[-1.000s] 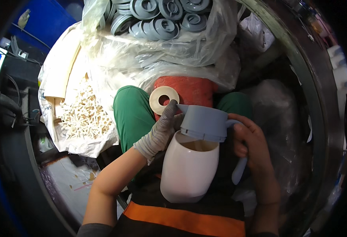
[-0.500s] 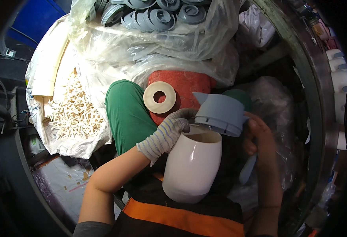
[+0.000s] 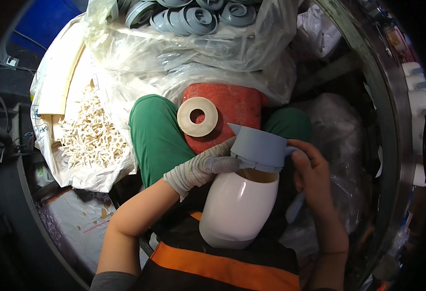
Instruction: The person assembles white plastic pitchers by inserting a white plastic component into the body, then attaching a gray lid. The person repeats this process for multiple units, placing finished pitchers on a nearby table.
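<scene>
A white rounded plastic jug body point(image 3: 237, 208) rests on my lap against my dark apron. A grey-blue spouted top piece point(image 3: 259, 148) sits on its open rim. My left hand point(image 3: 208, 166), in a knitted glove, grips the rim and the left side of the grey top. My right hand point(image 3: 310, 172), bare, holds the top's right side by its handle part. A cream flat ring point(image 3: 198, 116) lies on a red stool point(image 3: 232, 114) between my green-trousered knees.
A clear bag of several grey ring lids point(image 3: 188, 19) lies ahead. A white sack of small cream plastic pieces point(image 3: 89, 131) sits at the left. More plastic bags point(image 3: 339, 140) crowd the right. A blue bin point(image 3: 43, 19) is at far left.
The grey top has stayed on the jug's rim while both hands shifted their grip slightly. The view has tilted, so the bags and ring appear lower.
</scene>
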The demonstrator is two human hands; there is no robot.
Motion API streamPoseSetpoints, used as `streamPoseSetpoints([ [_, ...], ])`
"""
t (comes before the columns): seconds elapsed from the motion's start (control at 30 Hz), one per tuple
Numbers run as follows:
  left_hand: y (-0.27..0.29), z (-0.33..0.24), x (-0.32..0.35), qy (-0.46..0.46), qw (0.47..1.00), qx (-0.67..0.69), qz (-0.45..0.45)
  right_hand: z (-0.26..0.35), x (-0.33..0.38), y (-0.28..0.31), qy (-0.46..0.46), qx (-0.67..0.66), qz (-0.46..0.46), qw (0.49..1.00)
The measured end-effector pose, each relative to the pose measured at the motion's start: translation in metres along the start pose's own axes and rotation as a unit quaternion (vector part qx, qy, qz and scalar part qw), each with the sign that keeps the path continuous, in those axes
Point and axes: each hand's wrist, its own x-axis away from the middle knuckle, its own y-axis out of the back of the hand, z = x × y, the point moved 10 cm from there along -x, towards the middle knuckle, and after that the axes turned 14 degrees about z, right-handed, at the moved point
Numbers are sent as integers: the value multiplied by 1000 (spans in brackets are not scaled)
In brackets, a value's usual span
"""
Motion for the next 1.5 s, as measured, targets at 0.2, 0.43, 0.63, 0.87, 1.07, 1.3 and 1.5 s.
streamPoseSetpoints([
  [0.2, -5, 6, 0, 34, 998, 47, 5, -15, 4, -4, 48, 35, 0, 998],
  [0.43, -4, 11, 3, 77, 993, -84, -21, -26, 10, 0, 68, 78, 19, 994],
  [0.63, -21, 8, 3, 78, 993, -92, -5, -30, 8, -11, -93, 23, 145, 985],
  [0.87, 24, -30, 4, 81, 972, -183, -121, -30, 8, 0, -103, 3, 208, 973],
  [1.07, 72, -93, 16, 193, 428, -832, -295, 73, 35, 45, 103, -15, 39, 994],
  [1.3, 127, -151, 75, -95, 725, -504, -461, 105, -7, 30, 248, 110, -33, 962],
  [1.5, -68, -260, 50, -270, 725, -567, -284, 85, -18, -20, 377, 312, -70, 869],
])
